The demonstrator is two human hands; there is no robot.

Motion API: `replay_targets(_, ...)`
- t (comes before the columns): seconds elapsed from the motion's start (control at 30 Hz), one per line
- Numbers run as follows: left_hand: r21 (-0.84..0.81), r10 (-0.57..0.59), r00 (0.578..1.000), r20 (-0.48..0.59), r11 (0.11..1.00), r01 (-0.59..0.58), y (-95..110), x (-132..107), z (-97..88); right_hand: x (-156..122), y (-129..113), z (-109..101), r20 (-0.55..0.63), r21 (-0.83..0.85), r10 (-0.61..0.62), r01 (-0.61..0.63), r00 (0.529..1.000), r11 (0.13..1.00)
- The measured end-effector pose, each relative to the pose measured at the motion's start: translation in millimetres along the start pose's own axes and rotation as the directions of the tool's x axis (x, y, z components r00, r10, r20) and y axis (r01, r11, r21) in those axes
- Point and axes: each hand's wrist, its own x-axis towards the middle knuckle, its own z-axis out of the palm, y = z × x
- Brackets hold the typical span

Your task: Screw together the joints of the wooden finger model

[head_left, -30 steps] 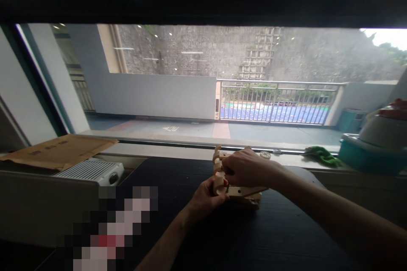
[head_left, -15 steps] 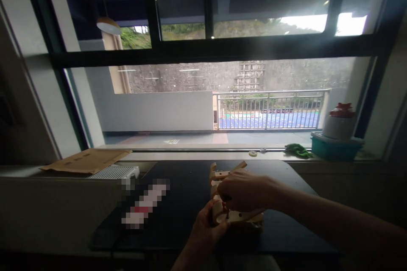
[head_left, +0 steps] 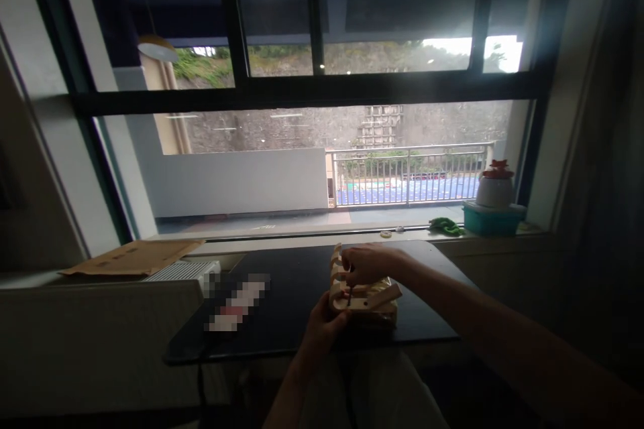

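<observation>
- The wooden piece [head_left: 359,307] sits on the dark tabletop [head_left: 282,322], right of its middle, reaching from near the far edge towards the near edge.
- The left hand [head_left: 322,327] grips its near left end, thumb on the close side.
- The right hand [head_left: 366,264] is closed around a thin tool [head_left: 351,294] whose shaft points down at that end; this hand hides part of the wood behind it.
- Towards the tabletop's left edge lies a pixelated strip [head_left: 237,305], well apart from both hands.
- Beyond the far edge, the sill [head_left: 282,242] carries a small ring [head_left: 386,234], a green cloth [head_left: 445,226] and a teal box [head_left: 490,220] with a red-topped jar [head_left: 496,192] on it.
- Past the tabletop's far left corner, an envelope [head_left: 135,257] partly covers a slatted unit [head_left: 186,271].
- Dark print shows on the envelope, too blurred to read.
- Against half a second ago, the view has shifted; more of the tool's shaft shows below the right fist, and a slanting wooden bar [head_left: 385,295] is better exposed. The left hand keeps its hold.
</observation>
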Motion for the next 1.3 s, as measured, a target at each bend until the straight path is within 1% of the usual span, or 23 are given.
replay_targets(0.1,-0.004,0.009,1.000,0.006,1.000,-0.009,0,0,1.3,-4,-5,-8,-0.005,-0.021,-0.025,0.025,1.000,0.999)
replay_targets(0.17,-0.007,0.021,1.000,0.014,1.000,-0.021,-1,0,0.9,-6,-9,-8,-0.021,-0.040,-0.047,0.046,0.999,0.998)
replay_targets(0.3,-0.005,0.040,0.999,0.014,0.999,-0.040,-2,-1,0.7,-8,-14,2,-0.074,-0.068,-0.051,0.046,0.996,0.997)
replay_targets(0.4,0.003,0.036,0.999,-0.004,0.999,-0.036,0,-2,2.4,-10,-14,10,-0.109,-0.064,-0.020,0.013,0.994,0.998)
replay_targets(0.5,0.007,0.032,0.999,-0.019,0.999,-0.032,3,-2,4.5,-10,-12,13,-0.133,-0.049,0.009,-0.015,0.991,0.999)
replay_targets(0.63,-0.008,0.026,1.000,-0.015,1.000,-0.026,5,-2,5.3,-7,-9,6,-0.122,-0.043,-0.007,0.001,0.992,0.999)
replay_targets(0.77,-0.023,0.023,1.000,-0.018,0.999,-0.023,3,-2,3.3,-3,-7,-5,-0.097,-0.046,-0.083,0.079,0.992,0.996)
replay_targets(0.87,-0.024,0.032,0.999,-0.001,0.999,-0.032,2,-1,1.4,-2,-9,-5,-0.108,-0.048,-0.107,0.102,0.988,0.994)
replay_targets(0.97,0.010,0.049,0.999,0.009,0.999,-0.050,1,-1,0.4,0,-14,3,-0.143,-0.050,-0.081,0.074,0.986,0.996)
replay_targets(1.13,0.021,0.069,0.997,-0.016,0.997,-0.069,-1,0,0.3,1,-20,15,-0.200,-0.046,-0.010,0.001,0.980,0.999)
replay_targets(1.2,0.005,0.059,0.998,-0.021,0.998,-0.059,-2,0,0.2,2,-19,16,-0.218,-0.048,0.005,-0.016,0.976,0.999)
replay_targets(1.3,-0.015,0.055,0.998,-0.016,0.998,-0.056,-6,2,-1.0,1,-15,12,-0.218,-0.054,-0.007,-0.005,0.976,0.999)
